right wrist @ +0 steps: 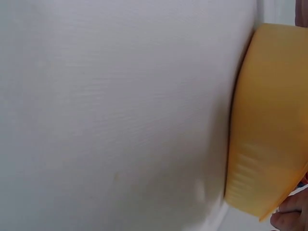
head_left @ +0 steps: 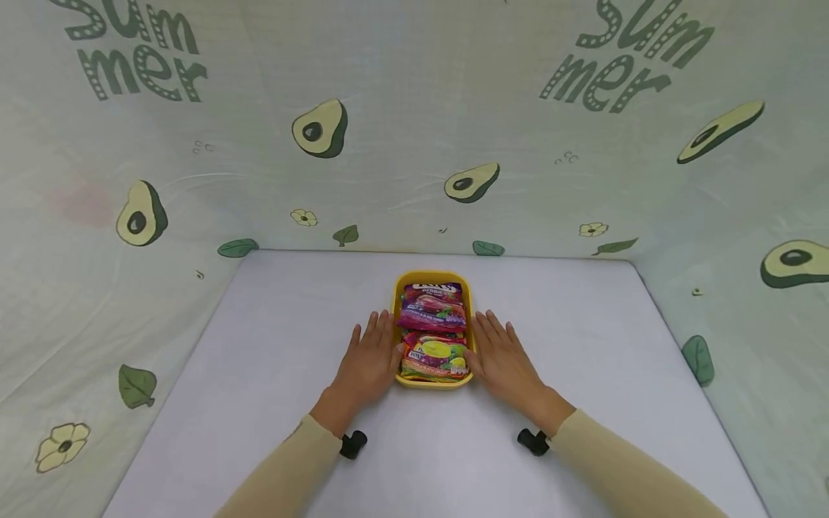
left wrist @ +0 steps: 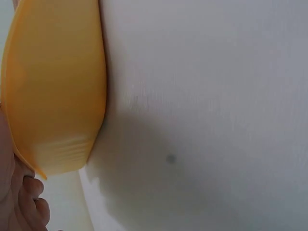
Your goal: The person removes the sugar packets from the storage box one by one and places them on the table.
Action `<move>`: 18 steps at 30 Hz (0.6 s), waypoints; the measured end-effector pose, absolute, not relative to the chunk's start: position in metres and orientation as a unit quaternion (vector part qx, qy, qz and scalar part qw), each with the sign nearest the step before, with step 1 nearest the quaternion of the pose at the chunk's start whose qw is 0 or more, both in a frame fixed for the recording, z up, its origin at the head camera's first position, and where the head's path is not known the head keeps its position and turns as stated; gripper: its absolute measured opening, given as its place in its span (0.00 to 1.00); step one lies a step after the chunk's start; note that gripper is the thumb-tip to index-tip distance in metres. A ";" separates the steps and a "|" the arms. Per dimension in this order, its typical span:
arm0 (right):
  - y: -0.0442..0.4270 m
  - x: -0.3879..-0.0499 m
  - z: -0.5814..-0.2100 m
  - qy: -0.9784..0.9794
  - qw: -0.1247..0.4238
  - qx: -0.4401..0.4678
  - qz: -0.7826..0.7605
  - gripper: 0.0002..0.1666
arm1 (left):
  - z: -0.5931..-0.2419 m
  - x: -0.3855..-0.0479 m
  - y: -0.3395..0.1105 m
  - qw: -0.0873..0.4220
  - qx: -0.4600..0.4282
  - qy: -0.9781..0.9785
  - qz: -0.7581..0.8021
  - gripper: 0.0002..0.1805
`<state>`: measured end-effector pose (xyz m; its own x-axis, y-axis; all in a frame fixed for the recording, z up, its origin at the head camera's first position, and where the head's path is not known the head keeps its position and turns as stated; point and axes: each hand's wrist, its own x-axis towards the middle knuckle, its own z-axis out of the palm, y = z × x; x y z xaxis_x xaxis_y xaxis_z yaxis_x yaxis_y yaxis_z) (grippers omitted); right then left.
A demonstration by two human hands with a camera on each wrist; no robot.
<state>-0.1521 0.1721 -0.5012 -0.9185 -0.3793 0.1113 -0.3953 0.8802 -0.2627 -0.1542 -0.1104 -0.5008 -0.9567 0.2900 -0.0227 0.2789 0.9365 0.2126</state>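
A yellow plastic container with rounded corners stands on the white table. Inside lie purple candy packets at the far end and a red, yellow and green packet at the near end. My left hand lies along the container's left side, fingers straight and thumb at the rim. Mirroring it on the right side, my right hand has its fingers extended and its thumb at the rim. Both wrist views show the container's smooth outer wall near the fingers.
White tabletop surrounds the container. A pale cloth printed with avocados, leaves and lettering hangs behind the table and along both sides. Each wrist carries a small black device.
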 end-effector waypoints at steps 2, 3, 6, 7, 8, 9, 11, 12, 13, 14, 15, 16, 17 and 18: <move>0.175 -0.148 -0.502 -0.970 0.032 0.199 0.138 0.41 | -0.500 -0.151 -0.108 0.030 0.150 0.983 0.097 0.41; 0.176 -0.146 -0.502 -0.970 0.034 0.199 0.136 0.41 | -0.499 -0.149 -0.107 0.031 0.153 0.983 0.093 0.41; 0.180 -0.142 -0.503 -0.971 0.040 0.198 0.131 0.42 | -0.498 -0.146 -0.105 0.030 0.157 0.983 0.085 0.41; 0.180 -0.141 -0.503 -0.971 0.040 0.198 0.130 0.42 | -0.498 -0.146 -0.105 0.029 0.157 0.984 0.083 0.41; 0.181 -0.141 -0.503 -0.970 0.041 0.199 0.129 0.42 | -0.498 -0.145 -0.104 0.029 0.157 0.984 0.082 0.41; 0.181 -0.141 -0.503 -0.970 0.042 0.199 0.131 0.42 | -0.498 -0.145 -0.104 0.028 0.157 0.984 0.083 0.41; 0.182 -0.141 -0.504 -0.970 0.045 0.201 0.133 0.42 | -0.499 -0.145 -0.103 0.026 0.158 0.983 0.087 0.40; 0.182 -0.141 -0.504 -0.969 0.047 0.202 0.134 0.42 | -0.499 -0.145 -0.103 0.028 0.158 0.983 0.090 0.40; 0.183 -0.141 -0.503 -0.969 0.051 0.203 0.134 0.42 | -0.499 -0.145 -0.103 0.030 0.158 0.983 0.092 0.40; 0.183 -0.142 -0.504 -0.968 0.056 0.205 0.132 0.42 | -0.500 -0.145 -0.103 0.032 0.157 0.983 0.094 0.40; 0.183 -0.142 -0.504 -0.968 0.061 0.207 0.130 0.41 | -0.500 -0.145 -0.103 0.031 0.157 0.982 0.096 0.40; 0.184 -0.143 -0.505 -0.967 0.067 0.210 0.128 0.41 | -0.500 -0.144 -0.103 0.030 0.156 0.982 0.098 0.40; 0.184 -0.143 -0.505 -0.966 0.072 0.214 0.126 0.41 | -0.501 -0.144 -0.103 0.028 0.154 0.982 0.101 0.40; 0.184 -0.144 -0.505 -0.965 0.078 0.218 0.123 0.41 | -0.501 -0.144 -0.103 0.029 0.152 0.983 0.100 0.40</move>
<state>-0.1440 0.1843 -0.5053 -0.8924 -0.4020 0.2048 -0.4406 0.8743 -0.2038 -0.1438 -0.1033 -0.5011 -0.9520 0.3051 -0.0258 0.2936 0.9337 0.2051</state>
